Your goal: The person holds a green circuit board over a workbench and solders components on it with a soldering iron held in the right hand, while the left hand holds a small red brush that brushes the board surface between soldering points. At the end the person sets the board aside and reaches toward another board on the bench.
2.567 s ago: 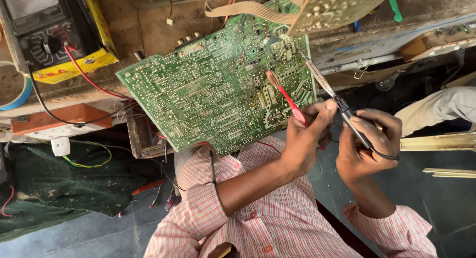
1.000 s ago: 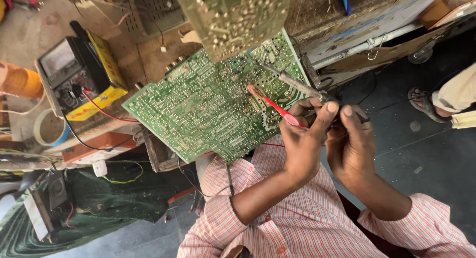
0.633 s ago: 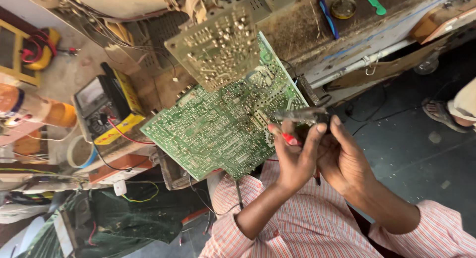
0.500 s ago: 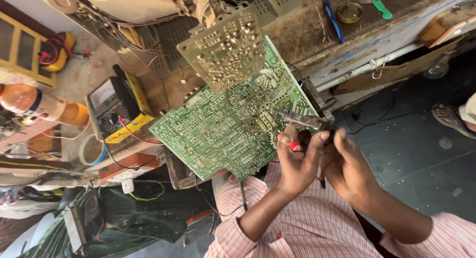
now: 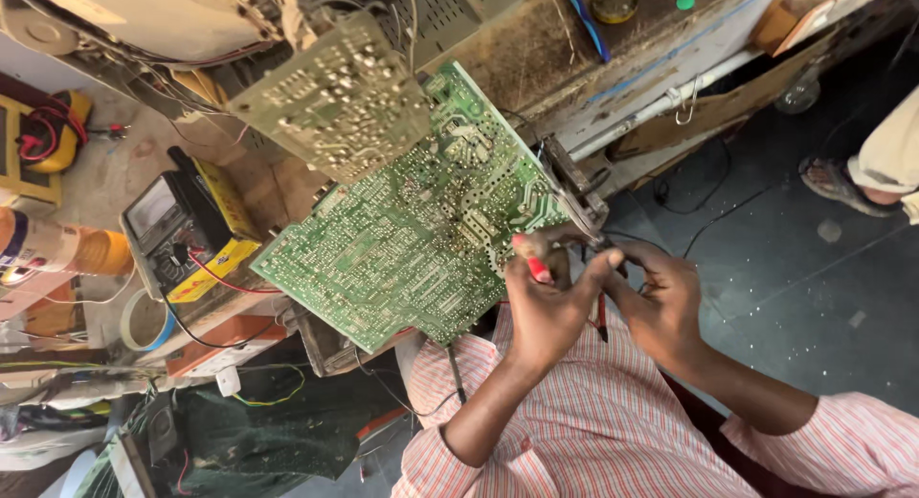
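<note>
Probes are gripped in closed hands: slim red-handled probe [image 5: 532, 265] by left hand [image 5: 548, 308], tip on large green circuit board [image 5: 412, 239]; black probe [image 5: 601, 316] by right hand [image 5: 661, 302], just right of the board edge.

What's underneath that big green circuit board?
The big green circuit board covers the workbench; a striped shirt shows below its lower edge. What directly supports it is hidden.

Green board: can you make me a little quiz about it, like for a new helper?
1. True or false: the left hand holds a red probe at the green board.
2. In the picture, where is the meter from the board? A: to its left. B: to its right. C: on top of it.
3. Fill in: the person's shirt has thin red ___.

Key: 1 true; 2 A; 3 stripes.
</note>
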Demonstrator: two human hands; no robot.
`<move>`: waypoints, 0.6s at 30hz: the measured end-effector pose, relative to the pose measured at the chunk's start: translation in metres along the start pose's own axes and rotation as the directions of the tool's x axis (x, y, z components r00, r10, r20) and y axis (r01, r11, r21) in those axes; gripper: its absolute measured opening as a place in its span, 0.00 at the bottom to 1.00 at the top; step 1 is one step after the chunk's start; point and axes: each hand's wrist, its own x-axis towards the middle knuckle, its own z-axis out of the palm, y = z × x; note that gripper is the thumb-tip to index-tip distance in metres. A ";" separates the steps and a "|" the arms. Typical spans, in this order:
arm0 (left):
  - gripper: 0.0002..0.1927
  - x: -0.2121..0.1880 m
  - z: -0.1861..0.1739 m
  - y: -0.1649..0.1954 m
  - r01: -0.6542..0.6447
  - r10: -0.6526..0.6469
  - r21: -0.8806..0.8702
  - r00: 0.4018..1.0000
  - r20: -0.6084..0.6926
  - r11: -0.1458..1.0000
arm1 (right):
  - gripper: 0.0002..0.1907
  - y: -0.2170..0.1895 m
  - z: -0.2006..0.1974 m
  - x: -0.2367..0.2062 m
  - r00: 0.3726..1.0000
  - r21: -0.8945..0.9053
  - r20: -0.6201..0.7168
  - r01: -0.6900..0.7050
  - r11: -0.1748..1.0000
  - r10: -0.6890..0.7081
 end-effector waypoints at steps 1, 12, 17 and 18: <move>0.17 0.000 0.001 0.000 0.043 -0.041 0.058 0.999 -0.034 0.997 | 0.11 0.002 0.000 -0.002 0.997 -0.118 0.013 -0.076 0.990 0.078; 0.31 0.001 0.008 -0.003 -0.007 -0.011 -0.199 0.996 -0.091 0.980 | 0.12 0.017 0.004 -0.008 0.995 0.164 0.098 0.001 0.986 -0.017; 0.31 0.002 0.002 0.001 0.042 -0.053 -0.214 0.998 -0.046 0.976 | 0.17 0.030 -0.003 -0.008 0.963 0.324 0.245 -0.186 0.928 0.107; 0.30 0.002 0.000 0.003 0.046 -0.055 -0.233 0.998 -0.035 0.971 | 0.19 0.032 -0.003 -0.008 0.951 0.394 0.285 -0.230 0.890 0.119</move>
